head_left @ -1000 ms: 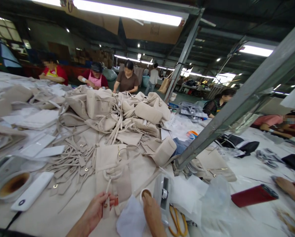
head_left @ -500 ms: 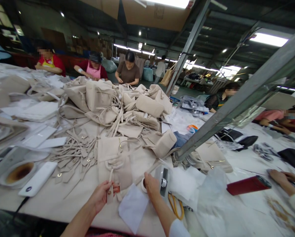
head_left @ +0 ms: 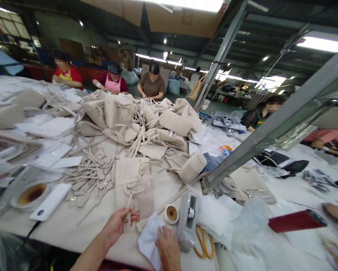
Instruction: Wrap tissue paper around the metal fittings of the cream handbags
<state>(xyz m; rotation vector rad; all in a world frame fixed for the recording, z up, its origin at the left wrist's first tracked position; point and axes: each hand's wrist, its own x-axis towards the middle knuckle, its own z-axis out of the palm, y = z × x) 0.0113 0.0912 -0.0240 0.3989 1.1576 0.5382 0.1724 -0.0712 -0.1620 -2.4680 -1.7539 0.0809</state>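
Note:
My left hand [head_left: 120,225] pinches the end of a beige strap [head_left: 127,222] with a small metal fitting, just over the table's front. Beneath it lies a flat beige bag [head_left: 129,171] with its handles looped. My right hand [head_left: 168,244] has its curled fingers on a white cloth [head_left: 149,237], which is bunched up at the fingertips. Right behind that hand stands a small round white tub [head_left: 171,213] with brown stuff inside. A grey tape dispenser [head_left: 188,222] is to its right, next to yellow-handled scissors [head_left: 205,242].
Beige bags [head_left: 120,113] are heaped at the back, with loose straps [head_left: 92,173] in front. At left are a white phone-like device [head_left: 50,202] on a cable and a larger brown-stained bowl [head_left: 31,195]. A slanted metal post [head_left: 239,145] crosses the right. Co-workers sit around the table.
My right hand has left the small tub and come back toward me onto the white cloth, which has wrinkled. My left hand keeps the strap. The view has shifted slightly.

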